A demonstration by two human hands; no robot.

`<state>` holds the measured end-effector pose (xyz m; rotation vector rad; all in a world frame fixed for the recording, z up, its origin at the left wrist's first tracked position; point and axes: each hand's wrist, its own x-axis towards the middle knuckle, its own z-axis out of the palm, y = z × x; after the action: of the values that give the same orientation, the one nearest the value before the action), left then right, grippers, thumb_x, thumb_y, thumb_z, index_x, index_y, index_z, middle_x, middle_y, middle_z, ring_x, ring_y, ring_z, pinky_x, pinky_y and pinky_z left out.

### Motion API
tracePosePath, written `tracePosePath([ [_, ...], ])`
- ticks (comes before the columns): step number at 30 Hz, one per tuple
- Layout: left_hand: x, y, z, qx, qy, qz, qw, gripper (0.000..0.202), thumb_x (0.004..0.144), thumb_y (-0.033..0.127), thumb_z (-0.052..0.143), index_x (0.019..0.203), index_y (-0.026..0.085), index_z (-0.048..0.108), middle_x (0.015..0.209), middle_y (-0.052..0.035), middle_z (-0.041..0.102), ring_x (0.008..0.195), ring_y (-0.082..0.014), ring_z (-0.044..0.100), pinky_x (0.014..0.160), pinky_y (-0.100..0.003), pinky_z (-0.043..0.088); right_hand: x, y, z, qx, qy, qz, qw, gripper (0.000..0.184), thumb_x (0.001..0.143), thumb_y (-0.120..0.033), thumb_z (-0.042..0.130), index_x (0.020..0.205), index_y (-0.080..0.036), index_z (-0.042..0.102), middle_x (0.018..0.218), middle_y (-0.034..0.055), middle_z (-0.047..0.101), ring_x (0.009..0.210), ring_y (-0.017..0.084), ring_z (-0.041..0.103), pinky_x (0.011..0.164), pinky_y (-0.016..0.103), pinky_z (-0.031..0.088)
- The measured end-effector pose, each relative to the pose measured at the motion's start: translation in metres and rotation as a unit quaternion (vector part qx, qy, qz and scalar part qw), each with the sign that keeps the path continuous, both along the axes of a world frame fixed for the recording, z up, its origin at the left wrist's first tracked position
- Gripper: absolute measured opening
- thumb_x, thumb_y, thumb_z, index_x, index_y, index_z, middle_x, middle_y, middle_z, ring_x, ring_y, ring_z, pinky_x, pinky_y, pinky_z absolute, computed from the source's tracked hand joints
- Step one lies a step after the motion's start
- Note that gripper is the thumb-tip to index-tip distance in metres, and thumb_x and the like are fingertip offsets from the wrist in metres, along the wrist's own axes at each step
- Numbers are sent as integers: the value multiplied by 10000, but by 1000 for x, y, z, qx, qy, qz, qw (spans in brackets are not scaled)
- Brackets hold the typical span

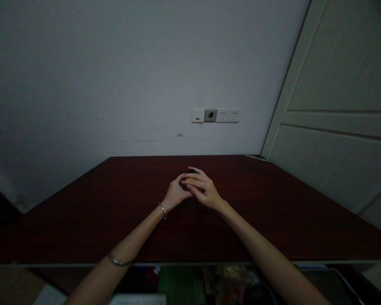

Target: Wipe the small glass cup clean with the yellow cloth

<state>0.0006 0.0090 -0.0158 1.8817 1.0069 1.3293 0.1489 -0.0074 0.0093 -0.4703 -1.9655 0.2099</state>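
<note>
Over the middle of the dark red table, both hands close round one small dark round object (186, 187) with a yellow part showing between the fingers. My left hand (175, 194) cups it from the left, thumb and fingers wrapped about it. My right hand (206, 190) lies over its top and right side, fingers bent across it. Most of the object is hidden by the fingers, so its kind cannot be made out. A bracelet (163, 210) circles the left wrist and a bangle (117, 262) sits further up that forearm.
The dark red tabletop (82, 212) reaches back to a pale wall (130, 76) with several socket plates (216, 115). A white panelled door (339, 97) stands at the right. Below the table's front edge are assorted items, including a green stack (181, 284).
</note>
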Motion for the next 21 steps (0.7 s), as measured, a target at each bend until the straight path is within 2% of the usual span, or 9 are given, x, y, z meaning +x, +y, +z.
tracePosePath([
  [2,0,-2,2,-11,-28,-28,999,531,570,253,736,1047,110,552,946,-73,642,834,-180,599,753,-287,482,-1,-2,1,-6,25,5,1000,231,833,-258,512,1012,-289,656,1102,26,632,1195,227,438,1020,490,322],
  [8,3,-8,6,-73,-138,-123,980,778,459,315,812,1140,118,490,1028,-100,623,909,-220,598,766,-312,501,-2,4,3,-112,148,26,982,254,862,-330,461,1009,-266,658,1108,45,628,1140,219,500,1004,449,360],
  [10,3,-10,5,-97,-161,-138,973,763,454,334,813,1114,119,495,993,-93,626,847,-210,610,690,-292,521,-2,2,2,-106,153,30,982,265,868,-330,450,1030,-266,649,1136,44,615,1156,216,487,1014,447,348],
  [14,4,-10,2,-133,-187,-141,963,696,523,378,777,1101,128,482,884,-60,617,644,-150,597,495,-244,509,-3,-6,0,-37,115,30,992,270,863,-327,453,1045,-275,646,1161,37,603,1214,239,427,1036,495,297],
  [17,5,-11,1,-129,-194,-136,963,655,543,388,763,1081,125,498,851,-51,616,627,-137,589,506,-241,511,-4,-9,1,-22,92,29,995,267,859,-338,456,1020,-271,659,1137,38,616,1220,246,420,1035,508,292],
  [21,3,-11,1,-132,-183,-148,963,728,512,393,780,1120,132,476,891,-62,618,642,-151,595,498,-248,510,-2,-3,2,-78,129,36,988,294,870,-375,431,1011,-259,662,1131,46,617,1180,229,466,1019,467,331],
])
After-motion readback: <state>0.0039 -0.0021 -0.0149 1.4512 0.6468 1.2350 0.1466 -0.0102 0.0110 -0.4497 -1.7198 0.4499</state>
